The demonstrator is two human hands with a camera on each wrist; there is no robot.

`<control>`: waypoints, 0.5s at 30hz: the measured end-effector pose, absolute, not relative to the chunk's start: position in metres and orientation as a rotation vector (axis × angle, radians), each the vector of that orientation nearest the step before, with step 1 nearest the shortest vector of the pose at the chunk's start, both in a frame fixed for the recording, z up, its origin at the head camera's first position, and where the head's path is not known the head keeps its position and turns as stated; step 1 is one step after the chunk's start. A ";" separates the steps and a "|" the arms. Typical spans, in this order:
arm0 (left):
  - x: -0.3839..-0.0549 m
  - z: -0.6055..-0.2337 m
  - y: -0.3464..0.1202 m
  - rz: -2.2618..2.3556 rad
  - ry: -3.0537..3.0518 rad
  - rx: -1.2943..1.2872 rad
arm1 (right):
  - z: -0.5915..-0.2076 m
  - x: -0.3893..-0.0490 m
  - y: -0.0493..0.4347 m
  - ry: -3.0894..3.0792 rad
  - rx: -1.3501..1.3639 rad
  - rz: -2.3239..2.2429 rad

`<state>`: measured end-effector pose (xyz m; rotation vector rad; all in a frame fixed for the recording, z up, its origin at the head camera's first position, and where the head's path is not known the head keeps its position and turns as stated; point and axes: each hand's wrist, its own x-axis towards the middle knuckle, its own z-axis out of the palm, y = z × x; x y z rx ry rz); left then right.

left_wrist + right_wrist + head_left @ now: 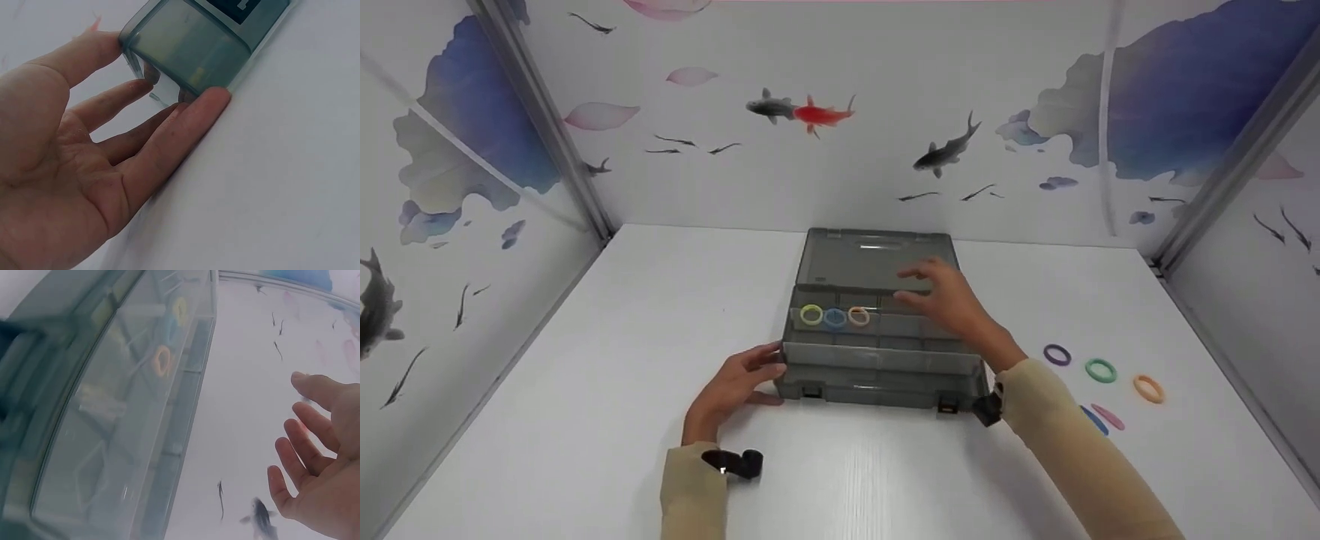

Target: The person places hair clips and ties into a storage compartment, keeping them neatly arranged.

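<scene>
A grey translucent compartment box [877, 397] stands on the white table with its lid [847, 259] swung back. My left hand [733, 384] rests on the box's left end; in the left wrist view its fairly straight fingers [169, 135] touch the end wall. Above the back right compartments hovers my right hand [952, 304], fingers loosely bent and nothing held. The right wrist view shows that hand [332, 455] apart from the box. A yellow ring [802, 316], a blue ring [835, 328] and a peach ring [850, 318] are in a row in the back left part.
Right of the box lie a purple ring [1061, 364], a green ring [1101, 380] and an orange ring [1156, 397]. Nearer, a slim pink piece [1108, 417] and a slim blue piece [1094, 420], partly behind the right sleeve, lie together. Fish-patterned walls [870, 45] enclose the table.
</scene>
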<state>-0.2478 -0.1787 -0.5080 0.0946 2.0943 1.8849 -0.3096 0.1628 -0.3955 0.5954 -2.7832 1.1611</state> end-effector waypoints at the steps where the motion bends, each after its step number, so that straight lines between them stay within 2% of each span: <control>1: -0.248 -0.508 -0.179 1.884 2.095 0.093 | -0.395 -0.307 0.167 -2.783 0.585 1.158; 9: -0.250 -0.508 -0.179 1.884 2.107 0.097 | -0.392 -0.289 0.201 -2.757 0.550 1.128; 15: -0.247 -0.511 -0.178 1.881 2.123 0.087 | -0.406 -0.280 0.226 -2.710 0.539 1.090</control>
